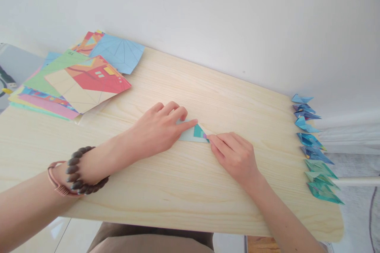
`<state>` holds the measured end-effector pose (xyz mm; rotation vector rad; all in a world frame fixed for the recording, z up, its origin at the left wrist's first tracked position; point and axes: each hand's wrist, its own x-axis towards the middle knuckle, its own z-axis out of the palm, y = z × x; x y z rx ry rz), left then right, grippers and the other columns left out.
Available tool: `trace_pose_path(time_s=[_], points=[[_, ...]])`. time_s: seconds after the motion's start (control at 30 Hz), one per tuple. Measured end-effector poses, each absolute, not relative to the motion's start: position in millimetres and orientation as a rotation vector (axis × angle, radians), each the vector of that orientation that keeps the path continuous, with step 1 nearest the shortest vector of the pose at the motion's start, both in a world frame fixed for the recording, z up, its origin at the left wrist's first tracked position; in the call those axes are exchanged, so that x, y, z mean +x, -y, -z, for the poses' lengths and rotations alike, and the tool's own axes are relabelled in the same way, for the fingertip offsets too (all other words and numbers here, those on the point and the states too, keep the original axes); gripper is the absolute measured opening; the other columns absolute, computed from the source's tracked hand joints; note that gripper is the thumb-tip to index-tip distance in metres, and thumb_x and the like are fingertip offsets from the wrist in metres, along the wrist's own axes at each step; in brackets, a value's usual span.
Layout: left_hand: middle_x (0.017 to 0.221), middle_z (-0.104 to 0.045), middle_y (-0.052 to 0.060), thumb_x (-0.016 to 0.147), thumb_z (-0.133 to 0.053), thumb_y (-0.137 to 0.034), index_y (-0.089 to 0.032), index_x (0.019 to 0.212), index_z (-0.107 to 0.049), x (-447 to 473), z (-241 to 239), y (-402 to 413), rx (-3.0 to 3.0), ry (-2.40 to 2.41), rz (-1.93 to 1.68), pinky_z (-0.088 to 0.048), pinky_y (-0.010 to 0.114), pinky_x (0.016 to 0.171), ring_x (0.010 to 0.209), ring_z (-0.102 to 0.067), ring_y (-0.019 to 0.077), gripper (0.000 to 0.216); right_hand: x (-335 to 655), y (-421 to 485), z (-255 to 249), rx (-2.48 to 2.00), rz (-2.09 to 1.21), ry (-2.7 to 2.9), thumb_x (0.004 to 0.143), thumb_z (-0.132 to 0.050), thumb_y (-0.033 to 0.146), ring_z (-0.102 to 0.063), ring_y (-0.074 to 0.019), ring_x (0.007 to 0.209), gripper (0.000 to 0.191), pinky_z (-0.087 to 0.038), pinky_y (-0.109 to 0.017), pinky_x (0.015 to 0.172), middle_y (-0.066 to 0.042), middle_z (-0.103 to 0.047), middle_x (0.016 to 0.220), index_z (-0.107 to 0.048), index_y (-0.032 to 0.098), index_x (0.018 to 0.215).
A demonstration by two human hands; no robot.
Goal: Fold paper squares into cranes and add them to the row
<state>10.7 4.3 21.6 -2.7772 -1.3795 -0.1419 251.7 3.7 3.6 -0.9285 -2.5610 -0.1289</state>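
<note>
A narrow folded piece of origami paper [199, 131], pale outside with a teal patterned flap showing, lies on the table in front of me. My left hand [162, 128] presses it down from the left, one finger stretched along its upper edge and the others bent. Part of the paper is hidden beneath that hand. On the other side, my right hand [233, 154] pinches the right corner between thumb and forefinger, where the flap is turned. Dark beads and a copper-coloured bangle circle my left wrist.
A stack of coloured origami sheets [63, 81] covers the left back of the wooden table [166, 189]. Several folded blue and green paper pieces [310, 140] stand in a row along the right edge. A white wall [225, 19] rises behind; a cable [5, 77] lies far left.
</note>
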Motion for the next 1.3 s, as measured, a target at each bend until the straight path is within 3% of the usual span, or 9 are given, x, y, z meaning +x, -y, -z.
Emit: trace_pose_path(time_s=[0.6,0.8,1.03,1.17,1.3], points=[[0.105,-0.053,0.007,0.086,-0.041,-0.015,-0.028,0.125,-0.046,10.0,-19.3,-5.9,-2.826,1.366,0.218,-0.041,0.036,0.078,0.094,-0.047,0.0234,0.041,264.6,6.3,1.5,-0.983,-0.088,2.485,0.079,-0.057,0.01,-0.06,-0.0115,0.07,0.019,-0.044,-0.024,0.066,-0.002,-0.067,0.079,-0.064,0.019,0.094],[0.109,-0.051,0.009,0.087,-0.046,-0.033,-0.019,0.113,-0.054,12.9,-16.4,-5.0,-2.94,1.449,0.389,-0.04,0.037,0.085,0.099,-0.046,0.0236,0.031,254.0,-0.2,-1.1,-1.137,-0.217,2.362,0.083,-0.053,0.018,-0.058,-0.01,0.068,0.019,-0.044,-0.022,0.062,-0.004,-0.065,0.089,-0.064,0.019,0.099],[0.103,-0.053,0.007,0.077,-0.059,-0.036,-0.018,0.1,-0.055,9.9,-9.7,-12.7,-3.071,1.65,0.733,-0.039,0.036,0.087,0.099,-0.047,0.0211,0.03,221.7,-12.2,-7.4,-1.33,-0.384,2.298,0.085,-0.052,0.032,-0.059,-0.0125,0.077,0.021,-0.044,-0.025,0.066,-0.004,-0.06,0.1,-0.064,0.024,0.1],[0.09,-0.059,0.003,0.075,-0.06,-0.031,-0.017,0.091,-0.055,9.1,-19.1,-12.6,-3.107,1.839,0.82,-0.04,0.033,0.083,0.088,-0.052,0.0178,0.022,211.6,-18.4,-12.9,-1.205,-0.671,2.245,0.085,-0.051,0.026,-0.058,-0.014,0.081,0.014,-0.045,-0.027,0.074,-0.004,-0.062,0.09,-0.064,0.02,0.087],[0.09,-0.063,0.002,0.077,-0.053,-0.031,-0.017,0.094,-0.055,7.2,-30.3,-10.4,-3.188,2.014,0.912,-0.043,0.026,0.072,0.082,-0.055,0.0147,0.022,208.3,-16.6,-16.3,-1.164,-0.858,2.159,0.085,-0.051,0.027,-0.057,-0.0125,0.07,0.014,-0.045,-0.026,0.069,-0.002,-0.063,0.076,-0.06,0.019,0.08]])
